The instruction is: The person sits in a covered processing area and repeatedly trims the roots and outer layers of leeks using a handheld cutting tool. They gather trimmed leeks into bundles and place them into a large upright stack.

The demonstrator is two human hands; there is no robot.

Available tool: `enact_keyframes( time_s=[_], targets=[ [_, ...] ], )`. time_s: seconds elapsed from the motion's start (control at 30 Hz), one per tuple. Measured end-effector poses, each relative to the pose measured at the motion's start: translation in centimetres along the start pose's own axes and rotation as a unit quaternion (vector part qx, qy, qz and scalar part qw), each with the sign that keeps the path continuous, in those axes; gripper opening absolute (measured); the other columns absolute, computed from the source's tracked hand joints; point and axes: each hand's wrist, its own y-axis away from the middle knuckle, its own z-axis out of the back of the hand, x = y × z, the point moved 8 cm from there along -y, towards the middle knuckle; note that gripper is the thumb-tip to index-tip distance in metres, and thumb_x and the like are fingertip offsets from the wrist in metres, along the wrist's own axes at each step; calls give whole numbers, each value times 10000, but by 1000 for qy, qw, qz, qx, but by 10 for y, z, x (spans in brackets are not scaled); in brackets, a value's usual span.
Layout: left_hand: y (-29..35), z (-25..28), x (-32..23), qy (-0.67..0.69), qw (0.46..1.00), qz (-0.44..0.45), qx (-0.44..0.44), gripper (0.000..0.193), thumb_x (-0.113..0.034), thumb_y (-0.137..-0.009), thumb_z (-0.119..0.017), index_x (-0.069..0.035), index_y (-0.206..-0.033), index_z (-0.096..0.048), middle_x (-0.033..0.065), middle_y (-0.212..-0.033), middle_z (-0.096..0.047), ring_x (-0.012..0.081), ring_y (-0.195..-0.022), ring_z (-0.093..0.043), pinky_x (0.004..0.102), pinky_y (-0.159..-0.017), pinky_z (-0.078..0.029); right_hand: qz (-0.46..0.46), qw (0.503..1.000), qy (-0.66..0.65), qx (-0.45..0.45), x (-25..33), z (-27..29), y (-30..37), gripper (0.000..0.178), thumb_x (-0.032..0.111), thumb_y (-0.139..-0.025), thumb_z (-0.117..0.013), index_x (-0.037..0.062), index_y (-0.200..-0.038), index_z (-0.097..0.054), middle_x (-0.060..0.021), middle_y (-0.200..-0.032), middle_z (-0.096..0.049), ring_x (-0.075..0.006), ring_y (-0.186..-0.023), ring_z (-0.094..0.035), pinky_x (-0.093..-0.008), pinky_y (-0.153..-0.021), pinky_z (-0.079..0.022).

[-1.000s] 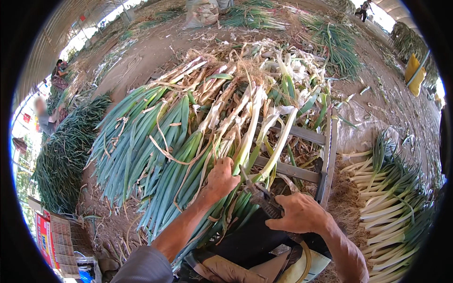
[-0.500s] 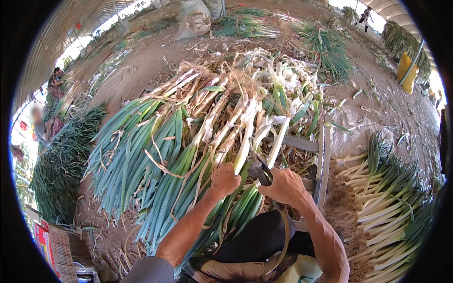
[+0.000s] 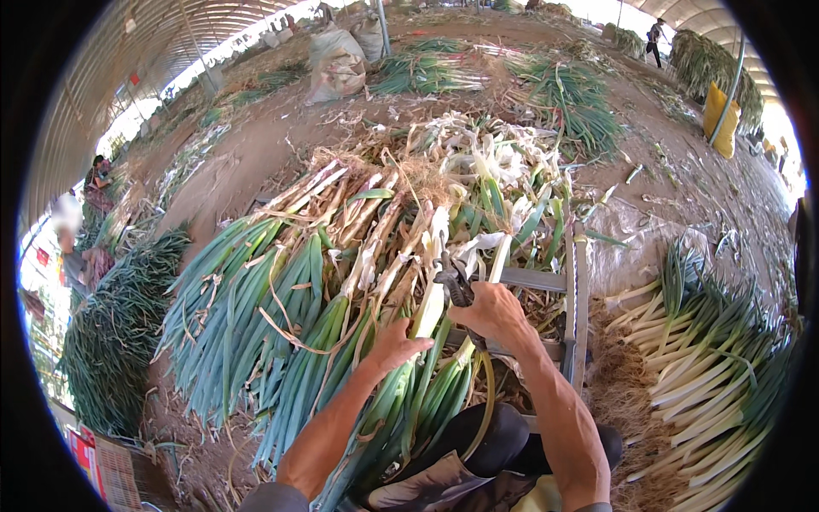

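Note:
My left hand [image 3: 395,344] is at a thick green onion [image 3: 429,300], its thumb laid across the pale stalk and the other fingers partly hidden. The stalk's root end points away from me and its green leaves run down toward my lap. In my right hand [image 3: 495,312] is a dark air blow gun [image 3: 455,282], its nozzle beside the upper part of that stalk. A yellowish hose [image 3: 488,397] hangs from the gun down to my knees. Under and left of my hands lies a big heap of unpeeled green onions [image 3: 281,282] with dry brown skins.
A metal frame [image 3: 578,299] stands right of the heap. Beyond it, cleaned green onions [image 3: 691,384] lie in a row on the ground. Stripped skins [image 3: 503,145] pile up at the far side. Sacks [image 3: 335,68] stand farther back. Other people work at the left and far right.
Both hands have shifted; the blow gun has moved up and left, nearer the stalk. My left hand has moved slightly lower, its thumb now stretched out. The view has tilted a little.

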Motion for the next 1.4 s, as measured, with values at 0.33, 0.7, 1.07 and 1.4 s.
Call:
enact_keyframes(
  time_s=[0.33,0.7,1.07,1.4],
  targets=[
    [28,39,-74,102,992,-71,-13,496,-295,-865,-747,64,-1178,-608,86,-915,-666,146,-719,-647,303,-662,-540,12,988,-72,135,5,35,142,460,381,-761,-748,-5,-989,-644,-144,-670,-647,-319,-616,-652,-442,-638,-519],
    [48,-40,-92,-41,993,-73,87,451,-221,-933,-618,101,-1238,-535,166,-851,-654,214,-653,-653,339,-590,-559,-4,995,-100,16,6,64,166,496,338,-727,-789,-48,-984,-615,-156,-721,-642,-295,-645,-650,-399,-621,-506],
    [94,5,-42,-162,947,-204,-186,439,-324,-857,-709,-17,-1155,-613,181,-1170,-585,354,-1076,-584,477,-887,-489,61,991,-22,115,30,8,142,482,423,-709,-761,-26,-798,-608,-199,-649,-638,-399,-679,-662,-492,-663,-515],
    [57,65,-30,-407,876,-85,-246,292,-206,-789,-660,-26,-1006,-585,166,-1040,-589,371,-1016,-547,512,-877,-448,137,982,29,130,52,-28,136,497,415,-721,-742,-56,-807,-611,-235,-650,-646,-419,-652,-673,-485,-647,-552]
  ],
)
